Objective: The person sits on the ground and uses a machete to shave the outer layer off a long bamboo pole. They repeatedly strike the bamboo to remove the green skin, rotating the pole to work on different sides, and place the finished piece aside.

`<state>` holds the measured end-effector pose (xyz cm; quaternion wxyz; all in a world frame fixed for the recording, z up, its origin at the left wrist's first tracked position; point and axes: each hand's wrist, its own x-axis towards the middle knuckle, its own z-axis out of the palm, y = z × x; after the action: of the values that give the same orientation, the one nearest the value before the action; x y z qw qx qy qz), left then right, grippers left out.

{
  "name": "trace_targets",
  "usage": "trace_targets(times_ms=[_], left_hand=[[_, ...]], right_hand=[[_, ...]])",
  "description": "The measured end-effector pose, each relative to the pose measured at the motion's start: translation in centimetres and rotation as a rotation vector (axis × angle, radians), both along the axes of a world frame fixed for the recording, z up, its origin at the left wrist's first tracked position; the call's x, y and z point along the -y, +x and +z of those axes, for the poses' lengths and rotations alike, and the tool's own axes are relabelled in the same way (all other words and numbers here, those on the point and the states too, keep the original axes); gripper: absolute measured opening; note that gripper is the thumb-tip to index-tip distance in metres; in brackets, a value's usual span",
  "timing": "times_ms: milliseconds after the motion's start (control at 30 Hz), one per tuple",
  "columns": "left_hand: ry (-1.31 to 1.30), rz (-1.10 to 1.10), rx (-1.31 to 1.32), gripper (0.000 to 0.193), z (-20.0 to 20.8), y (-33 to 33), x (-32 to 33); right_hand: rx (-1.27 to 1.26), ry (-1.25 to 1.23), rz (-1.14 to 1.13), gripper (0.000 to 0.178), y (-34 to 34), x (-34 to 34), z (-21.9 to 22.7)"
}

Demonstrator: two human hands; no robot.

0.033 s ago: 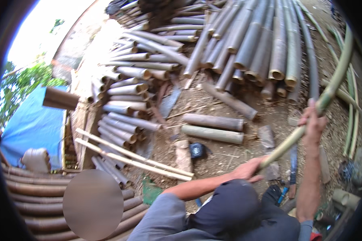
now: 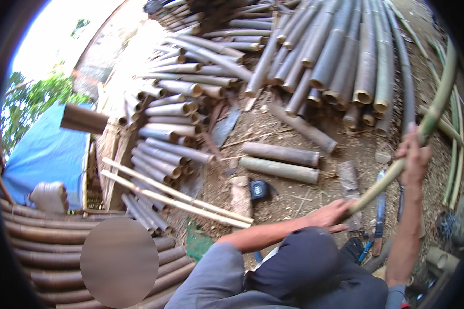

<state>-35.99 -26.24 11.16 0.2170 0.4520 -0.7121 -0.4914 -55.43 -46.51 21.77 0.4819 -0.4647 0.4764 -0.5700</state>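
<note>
A long green bamboo pole (image 2: 380,186) slants from my lap side up toward the far right. Its near end rests in my left hand (image 2: 333,215), with the thumb below and the fingers along the top. Farther up, my right hand (image 2: 415,157) is wrapped round the pole. Under it on the ground lies a machete-like blade (image 2: 380,203) with a wooden handle, beside a blue-handled tool (image 2: 366,251). Two cut bamboo lengths, one greyish (image 2: 281,153) and one greener (image 2: 278,170), lie ahead of my hands.
Stacked bamboo tubes (image 2: 178,109) fill the left, and long bamboo poles (image 2: 340,56) the far side. A black tape measure (image 2: 259,189) lies near two pale strips (image 2: 178,198). Brown bamboo poles (image 2: 46,237) lie at lower left, a blue tarp (image 2: 44,152) beyond. Thin green poles (image 2: 454,149) edge the right.
The whole view has shifted slightly, so the scene sits a little farther right. Both hands keep their places on the bamboo pole.
</note>
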Motion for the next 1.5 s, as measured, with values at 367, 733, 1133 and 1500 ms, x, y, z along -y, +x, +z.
trace_targets(times_ms=[367,733,1133,1500], left_hand=[[-0.411,0.378,-1.334,0.071,19.1,8.8,4.9],[0.155,1.556,-1.324,0.018,-1.5,14.2,-7.8],[0.394,1.664,-0.125,0.056,-10.5,26.9,-10.1],[-0.053,0.159,0.989,0.039,-7.3,13.2,2.8]], right_hand=[[-0.770,-0.217,0.526,0.024,-1.6,-13.2,-0.3],[-1.264,-0.920,0.438,0.027,-0.5,-14.5,-13.2],[-1.284,0.394,-0.039,0.063,-11.9,-19.8,-20.9],[-1.152,0.487,0.065,0.066,-13.4,-20.9,-21.1]])
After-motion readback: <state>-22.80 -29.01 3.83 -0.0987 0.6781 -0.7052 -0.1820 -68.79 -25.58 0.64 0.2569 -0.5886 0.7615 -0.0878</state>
